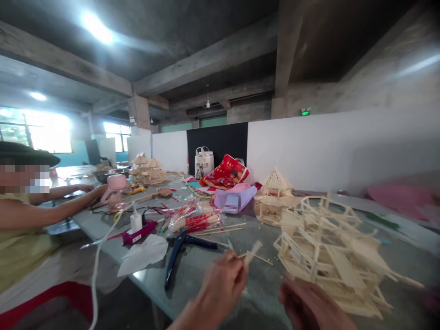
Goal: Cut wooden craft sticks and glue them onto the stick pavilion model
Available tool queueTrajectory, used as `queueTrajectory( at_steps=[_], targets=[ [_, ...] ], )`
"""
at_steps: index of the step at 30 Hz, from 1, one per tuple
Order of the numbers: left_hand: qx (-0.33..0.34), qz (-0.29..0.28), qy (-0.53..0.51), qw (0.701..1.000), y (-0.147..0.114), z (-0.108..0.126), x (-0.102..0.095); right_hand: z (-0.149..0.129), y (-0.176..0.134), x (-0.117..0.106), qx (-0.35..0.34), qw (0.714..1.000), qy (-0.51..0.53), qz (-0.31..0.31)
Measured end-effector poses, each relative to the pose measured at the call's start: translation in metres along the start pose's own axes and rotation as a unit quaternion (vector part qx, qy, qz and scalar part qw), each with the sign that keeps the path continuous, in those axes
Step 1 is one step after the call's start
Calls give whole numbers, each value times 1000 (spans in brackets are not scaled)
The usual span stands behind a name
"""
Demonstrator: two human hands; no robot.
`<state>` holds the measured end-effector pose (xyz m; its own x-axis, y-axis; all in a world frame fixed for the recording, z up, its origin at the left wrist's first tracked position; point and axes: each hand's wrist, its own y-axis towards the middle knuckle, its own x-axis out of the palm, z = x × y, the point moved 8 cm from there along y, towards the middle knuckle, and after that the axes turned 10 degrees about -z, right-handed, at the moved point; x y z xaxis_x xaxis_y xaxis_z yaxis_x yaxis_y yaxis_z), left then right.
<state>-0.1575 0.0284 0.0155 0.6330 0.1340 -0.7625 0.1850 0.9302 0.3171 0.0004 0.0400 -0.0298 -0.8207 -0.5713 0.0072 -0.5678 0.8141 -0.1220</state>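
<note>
Pale wooden sticks make up the large lattice model point(330, 256) at the right of the grey surface point(202, 275); it lies tilted, its lower edge just above the right hand point(309, 305). The right hand's fingers are seen from behind at the bottom edge, at or under the model's base; whether they are closed on it cannot be told, as the view is blurred. The left hand point(222, 286) is raised over the near edge of the surface, its fingers pinched narrow around a thin wooden stick point(252, 253), which points up and right toward the model without touching it.

Left of the left hand a blue-handled tool point(178, 254) lies on the surface, beside a crumpled white sheet point(144, 259). Beyond it a clear bag of red-tipped sticks point(194, 220) is noted, with loose sticks just beside it. A smaller stick pavilion point(275, 197) stands behind the large model. Farther back a red bag point(227, 172) and a white tote point(204, 161) are seen against the partition. At far left another person's arm point(65, 204) rests on the surface.
</note>
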Motion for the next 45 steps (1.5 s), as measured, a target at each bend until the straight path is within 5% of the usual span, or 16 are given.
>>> queueTrajectory(
  at_steps=[2, 7, 18, 24, 31, 45],
  targets=[
    [-74, -4, -130, 989, 12, -25, -1, 17, 6, -6, 12, 1000, 8, 13],
    [-119, -115, -229, 959, 39, -45, 15, 25, 15, -13, -41, 990, -134, 25],
    [-41, -225, -337, 913, 62, 9, 61, 18, 26, -13, -108, 992, -59, 18],
    [-45, -247, -332, 909, 63, 1, 74, 24, 29, -18, -79, 994, -60, 50],
    [-61, -262, -360, 893, 53, 2, 71, 25, 29, -6, -55, 998, -28, 7],
    [-53, -192, -433, 879, 56, -5, 64, 29, 29, 2, -44, 996, 72, -29]
  ],
)
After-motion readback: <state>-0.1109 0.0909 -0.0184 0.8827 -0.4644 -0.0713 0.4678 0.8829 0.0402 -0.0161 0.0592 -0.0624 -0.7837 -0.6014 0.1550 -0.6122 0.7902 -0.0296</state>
